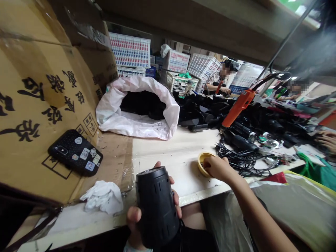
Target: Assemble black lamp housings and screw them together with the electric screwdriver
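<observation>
My left hand (135, 218) wraps around a black cylindrical plastic housing (157, 206), probably a hair dryer body, with slotted sides and a round top. My right hand (216, 168) reaches over a small yellow dish (202, 163) on the white workbench (170, 154). Its fingers curl at the dish's rim and hide most of the inside. I cannot tell whether they pinch anything. A tangle of black cables (243, 157) lies just to the right of that hand.
A cardboard sheet (44, 105) with a stickered black phone (75, 152) stands left, above a crumpled white cloth (102, 196). A white sack (136, 112) holds black parts. Black dryers and an orange electric screwdriver (238, 107) lie beyond. Co-workers sit farther back among stacked crates.
</observation>
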`<action>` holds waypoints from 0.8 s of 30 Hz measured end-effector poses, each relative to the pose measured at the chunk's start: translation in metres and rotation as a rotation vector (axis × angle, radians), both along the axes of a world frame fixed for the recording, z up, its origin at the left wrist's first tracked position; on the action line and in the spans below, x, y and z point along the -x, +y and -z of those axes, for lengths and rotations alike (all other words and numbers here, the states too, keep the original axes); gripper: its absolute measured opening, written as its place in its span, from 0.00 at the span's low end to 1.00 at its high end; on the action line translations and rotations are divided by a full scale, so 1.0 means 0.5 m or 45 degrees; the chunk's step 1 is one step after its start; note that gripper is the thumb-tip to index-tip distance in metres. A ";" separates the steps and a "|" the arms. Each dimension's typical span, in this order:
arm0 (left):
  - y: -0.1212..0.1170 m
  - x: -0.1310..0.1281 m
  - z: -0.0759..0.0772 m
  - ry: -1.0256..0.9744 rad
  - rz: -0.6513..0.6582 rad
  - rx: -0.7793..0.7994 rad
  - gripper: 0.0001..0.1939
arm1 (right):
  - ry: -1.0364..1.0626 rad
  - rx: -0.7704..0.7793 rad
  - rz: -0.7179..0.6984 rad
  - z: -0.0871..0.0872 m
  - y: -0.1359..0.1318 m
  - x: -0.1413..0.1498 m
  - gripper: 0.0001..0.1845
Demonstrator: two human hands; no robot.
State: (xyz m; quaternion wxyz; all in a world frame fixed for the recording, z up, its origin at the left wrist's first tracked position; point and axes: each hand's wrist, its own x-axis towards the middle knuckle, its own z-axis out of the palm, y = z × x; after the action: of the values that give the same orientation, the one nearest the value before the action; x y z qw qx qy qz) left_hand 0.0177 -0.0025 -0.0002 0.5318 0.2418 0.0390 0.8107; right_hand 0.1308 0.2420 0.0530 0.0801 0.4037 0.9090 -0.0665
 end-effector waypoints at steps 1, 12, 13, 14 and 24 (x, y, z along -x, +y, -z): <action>0.001 -0.001 -0.001 -0.013 0.002 0.008 0.44 | 0.014 -0.005 -0.002 0.000 0.002 -0.002 0.07; 0.009 -0.007 -0.004 -0.145 -0.034 0.027 0.31 | 0.490 0.073 0.035 -0.040 -0.028 -0.039 0.07; 0.010 -0.007 -0.004 -0.145 -0.036 0.026 0.30 | 0.570 0.132 -0.004 -0.046 -0.046 -0.042 0.06; 0.010 -0.007 -0.005 -0.143 -0.034 0.027 0.30 | 0.670 0.230 -0.062 -0.052 -0.066 -0.044 0.05; 0.007 -0.007 -0.007 -0.131 0.032 -0.087 0.22 | 1.367 1.750 -0.268 -0.016 -0.254 0.009 0.09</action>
State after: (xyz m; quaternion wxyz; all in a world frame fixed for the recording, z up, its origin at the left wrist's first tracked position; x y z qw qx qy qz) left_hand 0.0211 0.0008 0.0033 0.5348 0.2181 -0.0193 0.8161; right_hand 0.1262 0.1151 0.0609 -0.1271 0.0943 0.6151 -0.7724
